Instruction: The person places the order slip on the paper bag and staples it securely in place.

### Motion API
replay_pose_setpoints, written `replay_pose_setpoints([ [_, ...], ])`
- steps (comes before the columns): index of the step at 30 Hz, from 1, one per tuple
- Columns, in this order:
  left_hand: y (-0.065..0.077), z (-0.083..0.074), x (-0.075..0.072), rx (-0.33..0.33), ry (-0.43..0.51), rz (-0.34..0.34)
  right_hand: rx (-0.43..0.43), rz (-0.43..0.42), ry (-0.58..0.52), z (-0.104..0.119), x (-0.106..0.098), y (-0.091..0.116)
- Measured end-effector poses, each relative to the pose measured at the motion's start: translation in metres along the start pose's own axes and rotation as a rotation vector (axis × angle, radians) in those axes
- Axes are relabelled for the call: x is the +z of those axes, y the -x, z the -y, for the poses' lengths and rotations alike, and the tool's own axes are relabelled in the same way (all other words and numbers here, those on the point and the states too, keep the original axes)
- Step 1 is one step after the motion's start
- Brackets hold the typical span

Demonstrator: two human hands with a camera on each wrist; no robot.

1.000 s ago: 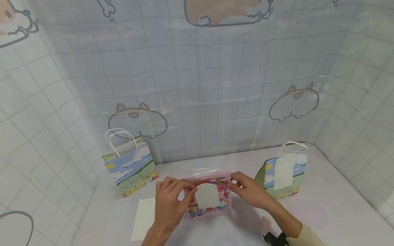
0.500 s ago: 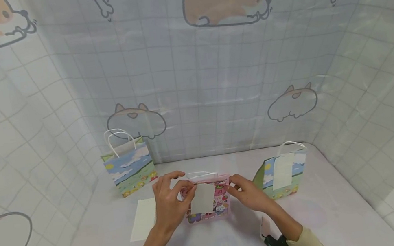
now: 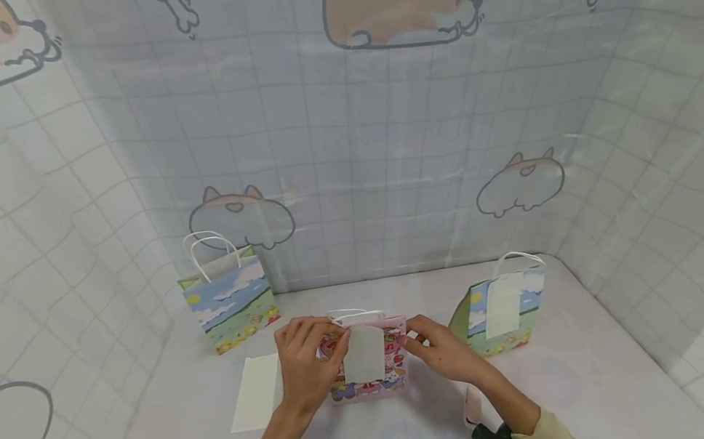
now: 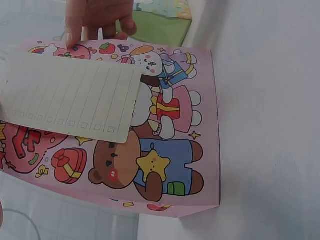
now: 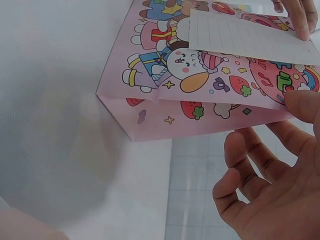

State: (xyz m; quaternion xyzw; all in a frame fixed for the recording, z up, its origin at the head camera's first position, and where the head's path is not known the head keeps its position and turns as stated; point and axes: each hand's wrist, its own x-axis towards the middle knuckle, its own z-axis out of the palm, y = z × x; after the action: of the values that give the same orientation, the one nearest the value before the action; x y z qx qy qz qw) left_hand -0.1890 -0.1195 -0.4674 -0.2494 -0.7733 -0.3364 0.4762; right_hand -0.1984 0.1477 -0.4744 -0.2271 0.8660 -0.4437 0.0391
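A pink gift bag [image 3: 398, 360] with cartoon animals and white handles stands upright between my hands. Against its front lies a lined, cream-coloured paper sheet [image 3: 364, 353]; in the left wrist view a row of small checkboxes runs along one side. My left hand [image 3: 307, 364] pinches the top of the sheet at the bag's upper edge. On the other side, my right hand [image 3: 443, 349] holds the bag's upper right edge, thumb in front and fingers behind. The right wrist view shows this hand [image 5: 280, 185] with its lower fingers loosely curled, beside the bag's folded side panel.
A landscape-print gift bag [image 3: 230, 304] stands at the back left. A similar bag [image 3: 535, 292] at the right carries a cream sheet [image 3: 503, 305] on its front. More cream paper [image 3: 254, 392] lies left of my left hand. A phone-like object [image 3: 472, 406] is by my right wrist.
The sheet tilted and then straightened against the bag, ending slightly lower and further left. The pink bag has come a little nearer. My left fingers, raised half a second ago, have lowered.
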Motion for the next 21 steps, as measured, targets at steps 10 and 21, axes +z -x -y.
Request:
replay_pose_setpoints([
  [10,-0.0001,0.0003,0.0015,-0.017,0.030,-0.020,-0.002,0.005,0.000,-0.0003,0.0006,-0.0002],
  [21,0.0015,0.0019,0.0032,-0.055,0.065,-0.022,0.017,-0.007,0.029,-0.0003,0.0016,0.0002],
])
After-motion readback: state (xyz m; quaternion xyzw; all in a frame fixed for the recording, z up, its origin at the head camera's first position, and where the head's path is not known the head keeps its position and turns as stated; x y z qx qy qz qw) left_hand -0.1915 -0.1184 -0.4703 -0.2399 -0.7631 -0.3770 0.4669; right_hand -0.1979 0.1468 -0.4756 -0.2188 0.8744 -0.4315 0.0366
